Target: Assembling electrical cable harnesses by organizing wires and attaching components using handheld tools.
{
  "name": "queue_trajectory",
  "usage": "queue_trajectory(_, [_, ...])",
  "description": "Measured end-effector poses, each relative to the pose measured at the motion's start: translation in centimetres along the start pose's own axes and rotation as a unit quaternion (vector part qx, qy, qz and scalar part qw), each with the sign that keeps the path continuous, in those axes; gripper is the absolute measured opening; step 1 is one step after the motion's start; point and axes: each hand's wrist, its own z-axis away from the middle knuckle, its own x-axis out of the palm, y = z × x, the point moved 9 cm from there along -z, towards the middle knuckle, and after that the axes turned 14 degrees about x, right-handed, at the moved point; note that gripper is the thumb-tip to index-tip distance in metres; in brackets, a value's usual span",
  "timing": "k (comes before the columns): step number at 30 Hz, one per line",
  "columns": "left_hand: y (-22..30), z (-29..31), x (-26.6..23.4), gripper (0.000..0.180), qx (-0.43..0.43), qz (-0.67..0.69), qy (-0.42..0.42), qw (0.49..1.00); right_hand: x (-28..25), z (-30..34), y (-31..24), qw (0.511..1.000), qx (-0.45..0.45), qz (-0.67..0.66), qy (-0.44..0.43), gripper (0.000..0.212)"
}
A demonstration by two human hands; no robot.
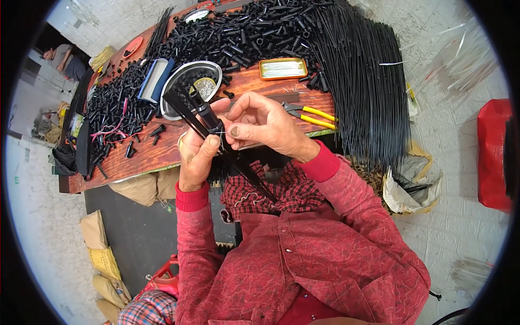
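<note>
In my left hand (pixel 196 157) are a short black tube (pixel 207 112) and thin black rods (pixel 250 180), gripped together and tilted, their lower ends running down toward my lap. My right hand (pixel 271 125) is closed in a pinch beside the tube's lower end. A thin pale strand (pixel 222 132) shows at its fingertips, too fine to tell whether it is wire or a pin. Behind my hands stands an oval metal tray (pixel 169 108) with a small round dish of tiny shiny pieces (pixel 203 86) in it.
Heaps of short black tubes (pixel 238 40) and long black rods (pixel 363 81) cover much of the wooden table (pixel 157 157). Yellow-handled pliers (pixel 318 114), an orange-rimmed tray (pixel 283 69) of pale strands and a blue-sided box (pixel 156 80) lie there. A person (pixel 66 60) is far left.
</note>
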Motion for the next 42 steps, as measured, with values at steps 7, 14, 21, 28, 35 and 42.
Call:
queue_trajectory(7, [1.4,0.3,-0.3,0.059,-0.082,-0.097,-0.056,0.99,2.3,-1.0,-1.0,0.989,0.102,0.062,-0.085,0.048])
queue_trajectory(14, [3.3,0.7,1.8,0.049,-0.022,-0.178,-0.101,0.978,2.7,0.5,-2.0,0.984,0.048,0.167,-0.039,0.043])
queue_trajectory(21, [1.8,0.8,2.1,0.053,-0.011,-0.141,-0.032,0.989,2.1,0.9,-2.3,0.983,0.006,0.182,0.029,0.021])
queue_trajectory(28, [2.0,-0.4,0.9,0.038,-0.005,-0.21,-0.017,0.978,1.2,0.3,-1.7,0.978,-0.011,0.188,0.09,0.014])
queue_trajectory(35, [-0.3,0.1,1.5,0.051,0.023,-0.099,-0.009,0.995,0.1,2.3,-2.0,0.978,-0.074,0.182,0.071,0.015])
queue_trajectory(42, [-0.3,0.9,1.0,0.051,-0.015,-0.125,0.02,0.992,1.3,4.3,-4.0,0.879,-0.203,0.388,0.19,0.013])
